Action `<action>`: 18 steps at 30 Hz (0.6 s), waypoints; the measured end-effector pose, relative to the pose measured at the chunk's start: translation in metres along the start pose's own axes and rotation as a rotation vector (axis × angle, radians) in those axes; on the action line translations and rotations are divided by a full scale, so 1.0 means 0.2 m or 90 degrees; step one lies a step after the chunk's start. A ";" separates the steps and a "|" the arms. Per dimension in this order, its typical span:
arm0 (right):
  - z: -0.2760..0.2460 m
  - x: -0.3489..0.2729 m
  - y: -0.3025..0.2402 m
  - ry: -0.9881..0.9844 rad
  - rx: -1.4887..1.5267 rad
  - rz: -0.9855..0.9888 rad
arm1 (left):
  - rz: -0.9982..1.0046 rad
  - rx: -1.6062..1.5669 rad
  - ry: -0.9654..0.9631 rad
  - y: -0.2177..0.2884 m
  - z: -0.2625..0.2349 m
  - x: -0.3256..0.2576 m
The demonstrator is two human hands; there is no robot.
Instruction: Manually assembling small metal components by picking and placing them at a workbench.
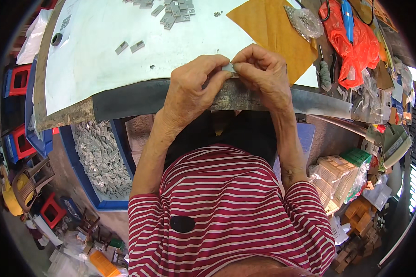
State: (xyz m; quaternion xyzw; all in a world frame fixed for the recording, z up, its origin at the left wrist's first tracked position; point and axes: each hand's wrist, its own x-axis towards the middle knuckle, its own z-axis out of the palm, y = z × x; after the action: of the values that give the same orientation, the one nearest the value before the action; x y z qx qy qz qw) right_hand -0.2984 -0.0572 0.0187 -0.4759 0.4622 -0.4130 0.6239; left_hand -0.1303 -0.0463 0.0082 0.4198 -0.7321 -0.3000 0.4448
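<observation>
- Head view, far left: a black ring (57,39) lies on the white sheet (92,76) that covers much of the bench.
- Below the bench edge, a blue bin (112,205) holds a dense heap of grey blocks (101,159).
- On the sheet, two loose blocks (137,46) lie near each other, well apart from the pile (173,13) at the upper edge.
- The person's left hand (192,85) is at the near edge of the bench, thumb and forefinger brought close together on the left end of a small grey piece (228,68).
- That piece sits between the two hands, just above the bench edge. It looks light, stiff and smooth, probably metal; it should not bend or crush easily, but so small a thing could slip or twist. Its ends or long sides suit a thumb-and-forefinger grip, with little pressure.
- The right hand (266,74) meets it from the other side, thumb and forefinger pinched narrow at its right end; the fingers cover so much that a second tiny part there cannot be ruled out.
- Beyond the right hand lie brown paper (268,27), a clear bag (307,23) of small bits and a red plastic bag (356,53).
</observation>
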 end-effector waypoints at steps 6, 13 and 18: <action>-0.03 0.02 0.00 -0.023 -0.015 0.014 | -0.013 0.012 -0.008 -0.01 -0.01 0.01; -0.03 0.03 0.05 -0.075 0.137 0.018 | -0.032 -0.004 0.001 -0.02 -0.02 0.00; -0.02 0.03 0.05 -0.051 0.138 0.015 | -0.029 0.009 0.008 -0.02 -0.02 0.00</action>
State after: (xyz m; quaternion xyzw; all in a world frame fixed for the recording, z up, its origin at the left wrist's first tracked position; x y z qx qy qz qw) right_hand -0.2992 -0.0612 0.0066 -0.4164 0.3951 -0.4339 0.6945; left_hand -0.1248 -0.0484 0.0058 0.4414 -0.7214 -0.3026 0.4395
